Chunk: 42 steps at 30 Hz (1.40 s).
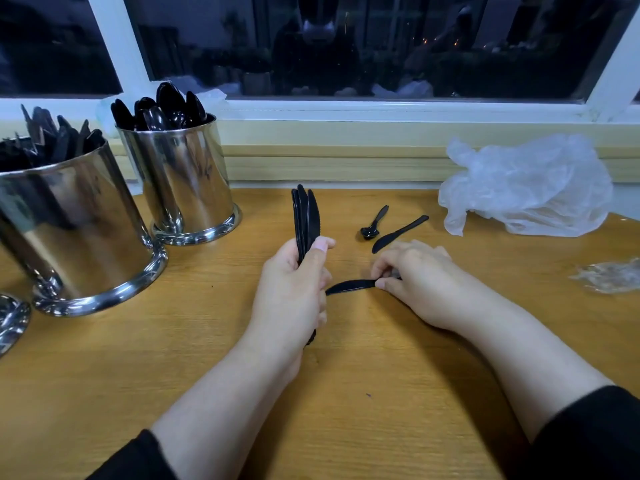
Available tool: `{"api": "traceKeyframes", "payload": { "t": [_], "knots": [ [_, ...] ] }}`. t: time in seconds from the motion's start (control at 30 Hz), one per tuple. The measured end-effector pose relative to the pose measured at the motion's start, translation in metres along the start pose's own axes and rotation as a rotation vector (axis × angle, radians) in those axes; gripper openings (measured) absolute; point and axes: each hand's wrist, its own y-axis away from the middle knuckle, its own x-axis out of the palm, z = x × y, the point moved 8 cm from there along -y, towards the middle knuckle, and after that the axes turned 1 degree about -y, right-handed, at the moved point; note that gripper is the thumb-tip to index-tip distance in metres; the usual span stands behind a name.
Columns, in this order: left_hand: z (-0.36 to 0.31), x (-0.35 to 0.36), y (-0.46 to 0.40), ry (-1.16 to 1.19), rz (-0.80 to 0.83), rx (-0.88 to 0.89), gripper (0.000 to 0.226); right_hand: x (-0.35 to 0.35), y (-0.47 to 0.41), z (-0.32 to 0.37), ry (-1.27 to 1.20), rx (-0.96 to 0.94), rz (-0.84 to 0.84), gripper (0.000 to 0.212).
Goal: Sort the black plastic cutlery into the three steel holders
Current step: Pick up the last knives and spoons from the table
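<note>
Gripping knives, left hand; right hand pinches knife near bag.

third steel holder cut off at left edge

Wooden worktop, light grain, its far edge running along a pale wooden ledge below the window. At the left edge stand two steel holders: the nearer holder filled with black cutlery, and the farther holder, just beside it toward the far edge, filled with black spoons. The foot of a third holder shows at the extreme left edge. Near the middle lie a loose spoon and, just beside it, a loose knife. A second knife lies nearer the front. A crumpled clear plastic bag sits by the far right; a clear wrapper scrap lies at the right edge.
</note>
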Motion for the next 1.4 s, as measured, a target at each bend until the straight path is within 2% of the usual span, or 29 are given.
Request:
{"api": "traceKeyframes", "payload": {
  "t": [0.1, 0.33, 0.4, 0.5, 0.6, 0.77, 0.9, 0.97, 1.07, 1.13, 1.27, 1.4],
  "knots": [
    [0.0, 0.0, 0.0, 0.003, 0.001, -0.003, 0.018, 0.002, 0.001, 0.002, 0.027, 0.008, 0.032, 0.006],
    [0.001, 0.0, -0.001, 0.008, -0.01, -0.006, 0.018, 0.0, 0.002, 0.012, 0.059, -0.003, -0.022, 0.005],
    [0.001, -0.001, -0.001, 0.019, -0.023, -0.005, 0.018, -0.005, 0.001, 0.012, 0.023, 0.003, -0.1, 0.005],
    [0.004, -0.004, -0.002, 0.063, -0.063, -0.019, 0.02, -0.02, 0.003, 0.004, -0.251, 0.066, -0.31, 0.008],
    [0.009, -0.007, -0.003, 0.13, -0.097, -0.061, 0.027, -0.025, 0.009, 0.001, -0.631, 0.117, -0.394, 0.008],
    [0.011, -0.004, -0.002, 0.182, -0.079, -0.107, 0.038, -0.015, 0.015, 0.03, -0.961, 0.102, -0.353, 0.005],
    [0.01, -0.002, -0.001, 0.137, -0.046, -0.098, 0.04, -0.001, 0.02, 0.066, -1.028, 0.034, -0.17, 0.005],
    [0.009, -0.007, -0.003, 0.074, -0.081, -0.072, 0.04, -0.002, 0.023, 0.072, -0.964, 0.019, -0.15, 0.01],
    [0.008, -0.015, -0.008, 0.062, -0.159, -0.038, 0.041, -0.024, 0.019, 0.04, -0.681, 0.068, -0.369, 0.012],
    [0.009, -0.012, -0.009, 0.157, -0.146, -0.06, 0.039, -0.035, 0.012, 0.01, -0.512, 0.12, -0.44, 0.015],
    [0.007, -0.001, -0.005, 0.214, -0.018, -0.075, 0.036, -0.03, -0.008, -0.039, -0.218, 0.231, -0.305, 0.029],
    [0.011, -0.002, -0.006, 0.157, -0.011, -0.102, 0.037, -0.013, -0.032, -0.056, -0.081, 0.235, -0.118, 0.045]
  ]
}}
